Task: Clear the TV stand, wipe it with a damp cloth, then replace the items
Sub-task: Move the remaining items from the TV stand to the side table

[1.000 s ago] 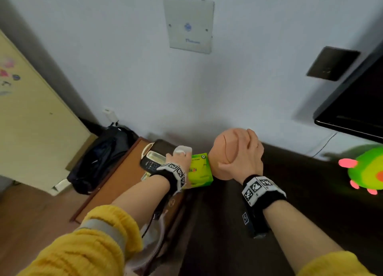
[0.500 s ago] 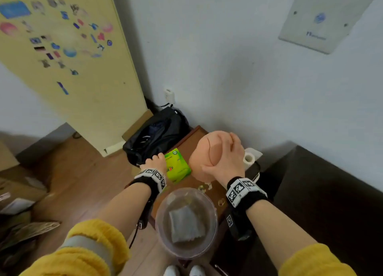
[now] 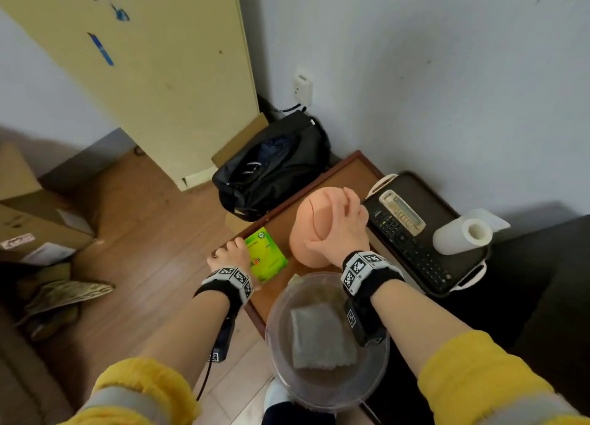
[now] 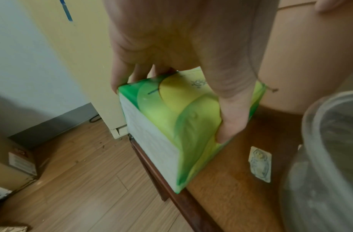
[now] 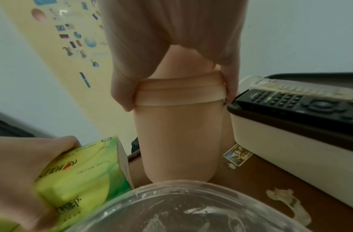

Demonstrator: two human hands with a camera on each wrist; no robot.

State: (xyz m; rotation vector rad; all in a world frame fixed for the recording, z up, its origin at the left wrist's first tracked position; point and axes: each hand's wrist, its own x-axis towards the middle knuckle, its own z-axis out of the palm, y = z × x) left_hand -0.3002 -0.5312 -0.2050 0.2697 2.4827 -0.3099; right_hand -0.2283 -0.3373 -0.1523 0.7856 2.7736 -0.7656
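Since the earlier frames both hands have swung left, away from the dark TV stand, and down onto the small brown worktop [image 3: 348,175] beside it; the green pack and the peach container, carried in the air a second ago, now sit low over the wood.

The left hand [image 3: 230,255] grips the green tissue pack [image 3: 266,256] from above, fingers curled over its far edge and thumb [image 4: 229,109] pressed down its near side. In the left wrist view the pack is tilted, its lower corner at the worktop's left edge, just above the wooden floor [image 3: 134,233].

The right hand [image 3: 343,225] is wrapped round the top of the peach container [image 3: 308,233], fingers and thumb [image 5: 123,87] clamped at the ridge below its domed lid. Its base is at the worktop, hidden behind the bowl rim, so I cannot tell whether it rests there.

A clear plastic bowl [image 3: 277,329] stands at the near end of the worktop with a folded grey cloth [image 3: 319,338] lying in it. To the right, a tray [image 3: 424,188] carries a black remote [image 3: 412,249], a paler remote [image 3: 401,212] and a roll of paper towel [image 3: 459,236]. A black bag [image 3: 271,166] lies on the floor by the wall.
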